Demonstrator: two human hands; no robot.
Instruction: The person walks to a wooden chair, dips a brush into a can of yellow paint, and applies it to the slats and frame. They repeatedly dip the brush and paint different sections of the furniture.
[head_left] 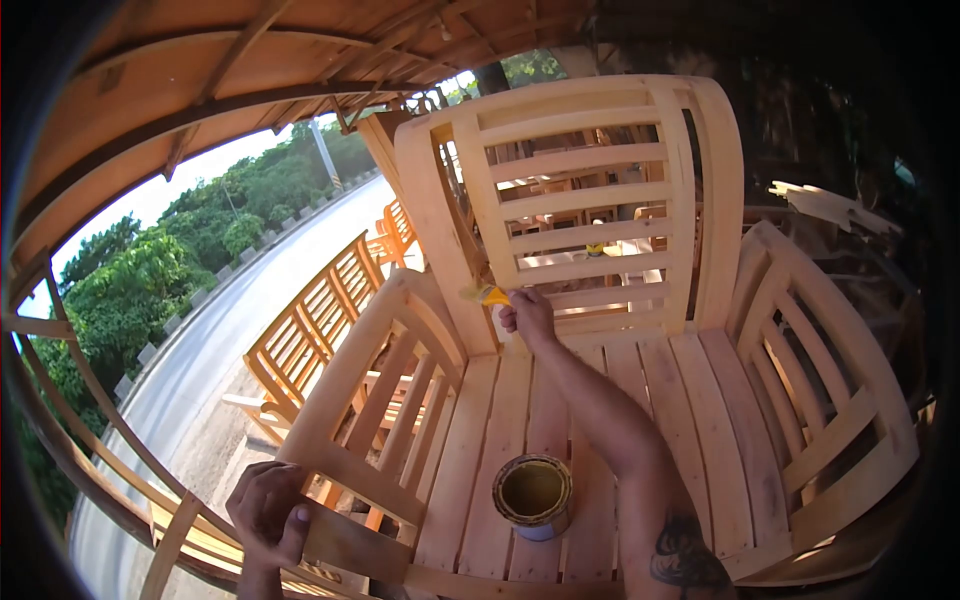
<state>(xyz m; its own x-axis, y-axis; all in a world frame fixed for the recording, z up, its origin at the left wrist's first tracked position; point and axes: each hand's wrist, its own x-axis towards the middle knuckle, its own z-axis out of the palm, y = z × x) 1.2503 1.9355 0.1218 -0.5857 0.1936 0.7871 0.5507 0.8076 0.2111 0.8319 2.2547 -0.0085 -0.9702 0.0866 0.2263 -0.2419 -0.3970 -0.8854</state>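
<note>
In front of me stands a pale wooden chair [430, 190] with a slatted back, a slatted seat and slatted sides. My right hand [530, 318] is closed around the handle of a yellow paintbrush [493, 295]. Its bristles are right at the lower left upright of the backrest. My left hand [268, 512] rests on the front end of the chair's left armrest [345, 400], fingers curled over the wood. On the seat, left of my right forearm, an uncovered can [532, 520] holds a yellowish-brown liquid, with drips around its rim.
Orange-toned slatted wooden furniture [310, 320] stands to the left, beside a road [190, 370] lined with greenery. More wooden furniture shows through the backrest slats. Pale wood pieces [835, 205] lie at the right. A wooden railing [110, 420] runs along the left, under a brown roof.
</note>
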